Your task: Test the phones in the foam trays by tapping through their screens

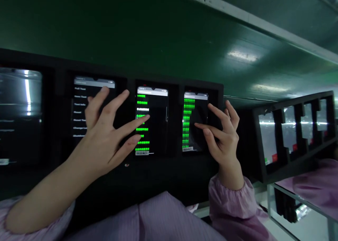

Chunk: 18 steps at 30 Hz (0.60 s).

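head cam: l hand (102,137) & r hand (225,139), grip apart on both, fingertips (146,118) over ctr phone (158,132) & rt phone (189,123), touch unclear.

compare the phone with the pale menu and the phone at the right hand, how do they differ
The menu phone shows pale text; the right phone shows green lines. The left hand covers much of the menu phone, while the right hand reaches over just the right phone's right side. Both sit lit in the black tray.

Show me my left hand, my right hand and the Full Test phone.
Left hand (103,139), head view, back of hand.
Right hand (226,139), head view, back of hand.
Full Test phone (79,108), head view, screen's left side.
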Tool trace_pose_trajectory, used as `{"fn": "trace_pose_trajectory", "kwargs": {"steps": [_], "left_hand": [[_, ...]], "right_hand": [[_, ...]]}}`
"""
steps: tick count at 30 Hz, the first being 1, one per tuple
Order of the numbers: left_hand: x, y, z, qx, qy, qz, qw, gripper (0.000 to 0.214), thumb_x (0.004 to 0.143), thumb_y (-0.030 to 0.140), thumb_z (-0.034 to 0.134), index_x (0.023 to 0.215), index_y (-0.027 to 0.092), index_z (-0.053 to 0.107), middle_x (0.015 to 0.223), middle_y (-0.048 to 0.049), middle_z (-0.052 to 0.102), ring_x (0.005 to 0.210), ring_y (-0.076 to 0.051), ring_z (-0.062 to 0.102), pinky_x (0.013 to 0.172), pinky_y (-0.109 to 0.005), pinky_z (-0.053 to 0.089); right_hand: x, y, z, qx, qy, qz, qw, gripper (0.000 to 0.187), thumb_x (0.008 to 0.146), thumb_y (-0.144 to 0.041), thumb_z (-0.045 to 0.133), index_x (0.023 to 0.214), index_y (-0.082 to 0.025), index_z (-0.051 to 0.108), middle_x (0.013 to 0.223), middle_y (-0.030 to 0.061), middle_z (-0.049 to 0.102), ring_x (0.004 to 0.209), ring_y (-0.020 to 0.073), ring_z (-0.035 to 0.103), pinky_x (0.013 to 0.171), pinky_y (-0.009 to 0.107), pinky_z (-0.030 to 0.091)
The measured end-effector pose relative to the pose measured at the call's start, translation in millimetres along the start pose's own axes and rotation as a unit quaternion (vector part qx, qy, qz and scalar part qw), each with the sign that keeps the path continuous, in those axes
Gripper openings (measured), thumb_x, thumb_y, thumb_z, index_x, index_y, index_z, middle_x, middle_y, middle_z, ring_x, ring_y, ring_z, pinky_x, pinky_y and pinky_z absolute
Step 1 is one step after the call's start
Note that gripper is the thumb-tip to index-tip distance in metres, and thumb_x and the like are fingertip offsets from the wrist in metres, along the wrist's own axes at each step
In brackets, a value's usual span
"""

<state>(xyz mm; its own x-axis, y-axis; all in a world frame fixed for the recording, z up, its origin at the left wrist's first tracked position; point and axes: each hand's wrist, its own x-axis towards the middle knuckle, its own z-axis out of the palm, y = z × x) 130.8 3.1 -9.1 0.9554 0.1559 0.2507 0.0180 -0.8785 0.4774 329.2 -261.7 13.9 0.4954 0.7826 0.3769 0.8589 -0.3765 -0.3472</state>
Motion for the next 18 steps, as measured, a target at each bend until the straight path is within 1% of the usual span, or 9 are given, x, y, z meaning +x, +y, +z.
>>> {"fn": "trace_pose_trajectory", "kwargs": {"steps": [2, 7, 9, 11, 13, 15, 16, 18], "left_hand": [[-1.1, -0.5, 0.0, -0.005, -0.002, 0.004, 1.000, 0.039, 0.106, 0.038, 0.041, 0.138, 0.032, 0.062, 0.178, 0.0061, 0.008, 0.167, -0.024, -0.002, 0.137, -0.050, 0.002], [-1.4, 0.3, -1.0, -0.007, 0.002, -0.003, 1.000, 0.040, 0.107, 0.040, 0.040, 0.141, 0.035, 0.059, 0.178, 0.0067, 0.009, 0.166, -0.026, 0.000, 0.135, -0.056, 0.005], [-0.6, 0.2, -0.3, -0.009, 0.001, -0.005, 1.000, 0.041, 0.107, 0.040, 0.041, 0.144, 0.038, 0.057, 0.178, 0.0074, 0.008, 0.166, -0.025, -0.001, 0.136, -0.056, 0.005], [0.2, -0.2, 1.0, -0.011, 0.000, -0.005, 1.000, 0.045, 0.107, 0.040, 0.040, 0.151, 0.044, 0.048, 0.178, 0.0096, 0.007, 0.166, -0.022, -0.002, 0.136, -0.055, 0.005], [0.8, -0.5, 2.3, -0.011, 0.000, -0.005, 1.000, 0.051, 0.107, 0.041, 0.039, 0.157, 0.052, 0.035, 0.177, 0.0124, 0.005, 0.166, -0.021, -0.002, 0.136, -0.055, 0.005], [0.5, -0.4, 2.7, -0.011, -0.004, -0.011, 1.000, 0.053, 0.108, 0.042, 0.038, 0.157, 0.059, 0.026, 0.177, 0.0146, 0.005, 0.166, -0.022, -0.001, 0.135, -0.059, 0.007], [0.1, 0.1, 2.3, -0.012, -0.007, -0.018, 1.000, 0.053, 0.107, 0.044, 0.038, 0.156, 0.062, 0.025, 0.177, 0.0152, 0.005, 0.166, -0.024, -0.001, 0.135, -0.062, 0.006], [-1.3, 2.0, 0.0, -0.007, -0.003, -0.050, 0.999, 0.052, 0.107, 0.048, 0.037, 0.155, 0.063, 0.024, 0.177, 0.0153, 0.005, 0.166, -0.030, 0.000, 0.131, -0.072, 0.001]], "right_hand": [[-0.1, -0.1, 1.0, 0.000, 0.002, 0.005, 1.000, 0.028, 0.105, -0.025, 0.057, 0.103, -0.027, 0.084, 0.151, 0.0022, 0.062, 0.155, 0.0386, 0.038, 0.123, 0.065, 0.042], [-0.4, 0.1, 1.0, 0.006, 0.001, 0.008, 1.000, 0.025, 0.103, -0.023, 0.059, 0.104, -0.028, 0.084, 0.150, 0.0024, 0.063, 0.153, 0.0384, 0.041, 0.121, 0.064, 0.044], [-0.2, 0.4, 1.1, 0.008, 0.002, 0.005, 1.000, 0.024, 0.102, -0.022, 0.060, 0.104, -0.028, 0.084, 0.150, 0.0024, 0.063, 0.152, 0.0379, 0.042, 0.121, 0.063, 0.045], [0.3, 0.6, 1.2, 0.006, 0.003, 0.002, 1.000, 0.024, 0.102, -0.021, 0.061, 0.104, -0.028, 0.083, 0.149, 0.0028, 0.064, 0.152, 0.0377, 0.043, 0.121, 0.063, 0.044], [0.8, 0.7, 1.3, 0.000, 0.005, 0.001, 1.000, 0.024, 0.102, -0.022, 0.060, 0.104, -0.028, 0.083, 0.149, 0.0034, 0.064, 0.152, 0.0376, 0.043, 0.122, 0.064, 0.043], [1.2, 0.9, 1.4, -0.007, 0.003, 0.000, 1.000, 0.023, 0.103, -0.023, 0.060, 0.106, -0.028, 0.082, 0.148, 0.0037, 0.064, 0.151, 0.0375, 0.044, 0.121, 0.065, 0.044], [1.3, 1.1, 1.6, -0.011, 0.002, 0.000, 1.000, 0.023, 0.103, -0.024, 0.060, 0.107, -0.028, 0.082, 0.148, 0.0036, 0.063, 0.151, 0.0375, 0.045, 0.121, 0.065, 0.044], [1.2, 1.4, 2.0, -0.021, 0.001, 0.001, 1.000, 0.023, 0.103, -0.026, 0.059, 0.111, -0.029, 0.081, 0.150, 0.0039, 0.062, 0.151, 0.0377, 0.044, 0.121, 0.065, 0.043]]}}
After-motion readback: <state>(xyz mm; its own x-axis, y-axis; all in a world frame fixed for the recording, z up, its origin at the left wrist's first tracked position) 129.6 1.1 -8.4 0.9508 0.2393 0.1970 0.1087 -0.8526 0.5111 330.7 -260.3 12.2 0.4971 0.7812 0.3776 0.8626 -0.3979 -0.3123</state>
